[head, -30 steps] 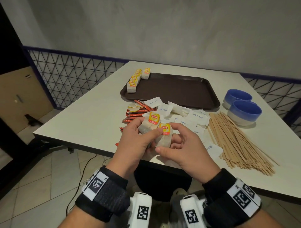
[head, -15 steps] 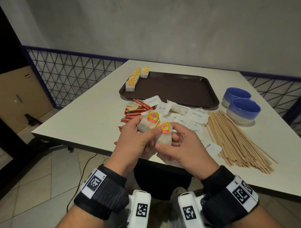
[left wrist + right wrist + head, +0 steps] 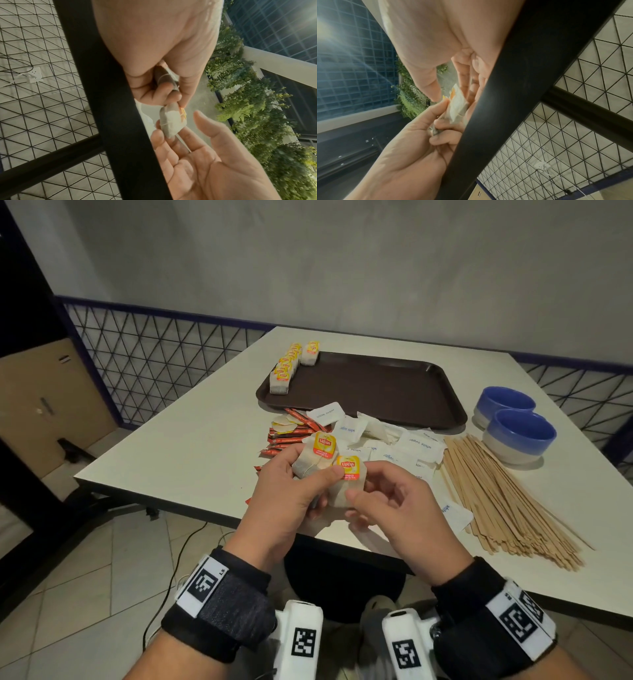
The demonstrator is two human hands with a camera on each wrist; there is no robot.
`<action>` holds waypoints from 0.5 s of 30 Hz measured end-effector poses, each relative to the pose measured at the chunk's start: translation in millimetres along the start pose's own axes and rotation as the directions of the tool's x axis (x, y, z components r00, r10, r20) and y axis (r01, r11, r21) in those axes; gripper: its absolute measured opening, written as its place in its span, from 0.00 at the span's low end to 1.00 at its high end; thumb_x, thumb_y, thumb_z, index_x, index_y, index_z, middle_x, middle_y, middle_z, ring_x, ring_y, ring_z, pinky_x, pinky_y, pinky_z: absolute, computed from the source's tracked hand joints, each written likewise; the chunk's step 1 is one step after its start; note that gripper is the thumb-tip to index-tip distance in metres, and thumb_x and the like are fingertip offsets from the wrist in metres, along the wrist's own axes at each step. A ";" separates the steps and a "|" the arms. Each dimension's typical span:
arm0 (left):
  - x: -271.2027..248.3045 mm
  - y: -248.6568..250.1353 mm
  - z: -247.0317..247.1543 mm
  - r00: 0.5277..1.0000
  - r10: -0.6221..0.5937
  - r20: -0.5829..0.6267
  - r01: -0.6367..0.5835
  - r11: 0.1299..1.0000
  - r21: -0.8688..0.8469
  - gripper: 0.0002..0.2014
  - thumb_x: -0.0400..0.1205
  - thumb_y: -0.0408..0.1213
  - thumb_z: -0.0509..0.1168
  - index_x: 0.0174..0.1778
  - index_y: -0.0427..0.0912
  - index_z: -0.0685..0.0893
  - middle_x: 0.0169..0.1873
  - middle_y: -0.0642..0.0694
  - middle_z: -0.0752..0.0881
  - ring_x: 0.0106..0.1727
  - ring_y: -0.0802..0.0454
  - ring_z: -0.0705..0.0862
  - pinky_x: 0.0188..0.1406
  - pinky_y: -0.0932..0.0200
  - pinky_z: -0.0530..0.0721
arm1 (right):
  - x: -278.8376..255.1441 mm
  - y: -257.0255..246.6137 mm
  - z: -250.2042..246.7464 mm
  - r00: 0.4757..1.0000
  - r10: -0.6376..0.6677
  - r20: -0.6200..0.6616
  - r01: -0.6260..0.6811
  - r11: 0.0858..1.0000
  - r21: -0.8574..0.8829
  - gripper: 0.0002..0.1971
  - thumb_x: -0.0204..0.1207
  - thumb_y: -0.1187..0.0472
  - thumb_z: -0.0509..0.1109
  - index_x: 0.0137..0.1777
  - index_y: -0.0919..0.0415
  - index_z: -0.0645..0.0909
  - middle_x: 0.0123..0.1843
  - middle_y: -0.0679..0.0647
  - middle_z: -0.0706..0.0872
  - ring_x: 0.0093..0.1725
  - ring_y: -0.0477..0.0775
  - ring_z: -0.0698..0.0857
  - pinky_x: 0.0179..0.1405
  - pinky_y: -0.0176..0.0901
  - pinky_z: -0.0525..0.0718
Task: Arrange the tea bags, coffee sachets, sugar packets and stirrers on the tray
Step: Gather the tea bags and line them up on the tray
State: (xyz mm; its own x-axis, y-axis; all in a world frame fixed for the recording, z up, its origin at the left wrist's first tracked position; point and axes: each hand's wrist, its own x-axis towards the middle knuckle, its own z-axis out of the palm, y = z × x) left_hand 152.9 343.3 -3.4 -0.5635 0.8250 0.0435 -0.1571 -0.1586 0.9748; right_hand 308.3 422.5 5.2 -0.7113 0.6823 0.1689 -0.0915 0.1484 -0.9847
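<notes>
Both hands hover over the table's near edge, each with a tea bag that carries a yellow tag. My left hand (image 3: 308, 474) grips one tea bag (image 3: 313, 462) in curled fingers, seen again in the left wrist view (image 3: 164, 78). My right hand (image 3: 364, 487) pinches the other tea bag (image 3: 342, 494) between thumb and fingers, and my left thumb touches its tag. The two bags overlap. The brown tray (image 3: 376, 392) lies further back with a row of tea bags (image 3: 284, 368) along its left edge. Coffee sachets (image 3: 287, 438), sugar packets (image 3: 411, 446) and wooden stirrers (image 3: 507, 494) lie on the table before it.
Two blue bowls (image 3: 520, 433) stand right of the tray. A black table frame bar (image 3: 109, 94) runs close beside the hands in both wrist views. A wire mesh fence (image 3: 154, 354) borders the table's left side.
My right thumb has slid up its tea bag toward the tag. Both hands otherwise stay where they were at the table's near edge.
</notes>
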 end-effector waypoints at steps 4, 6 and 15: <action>0.5 0.3 -0.9 1.000 -0.021 0.020 0.021 1.000 -0.009 0.16 0.78 0.33 0.79 0.62 0.43 0.87 0.38 0.48 0.91 0.26 0.56 0.79 0.20 0.63 0.75 | 1.3 4.2 0.5 1.000 -0.007 0.029 0.007 1.000 -0.025 0.15 0.77 0.67 0.79 0.62 0.55 0.87 0.50 0.56 0.93 0.46 0.61 0.89 0.42 0.45 0.91; 0.7 1.1 -0.9 0.999 -0.027 0.027 0.027 0.999 -0.016 0.16 0.78 0.33 0.79 0.62 0.42 0.87 0.36 0.48 0.91 0.26 0.56 0.79 0.20 0.63 0.75 | 1.7 5.5 -0.2 0.999 -0.002 0.053 0.003 1.000 -0.023 0.17 0.76 0.68 0.79 0.64 0.54 0.86 0.52 0.54 0.93 0.50 0.56 0.92 0.44 0.44 0.91; 0.1 1.2 -0.8 0.999 -0.033 0.028 0.034 0.998 -0.045 0.16 0.78 0.31 0.78 0.62 0.40 0.86 0.35 0.47 0.90 0.25 0.54 0.77 0.19 0.62 0.74 | 0.9 6.1 -1.6 1.000 -0.014 0.024 0.016 0.997 -0.072 0.16 0.76 0.66 0.79 0.62 0.53 0.86 0.47 0.54 0.93 0.45 0.56 0.91 0.51 0.57 0.91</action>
State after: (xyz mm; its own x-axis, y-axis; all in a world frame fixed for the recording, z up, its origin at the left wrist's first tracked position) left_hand 152.0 342.8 -2.3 -0.5354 0.8444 0.0175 -0.2124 -0.1546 0.9649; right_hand 308.2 425.1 -0.6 -0.7262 0.6630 0.1817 -0.0524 0.2101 -0.9763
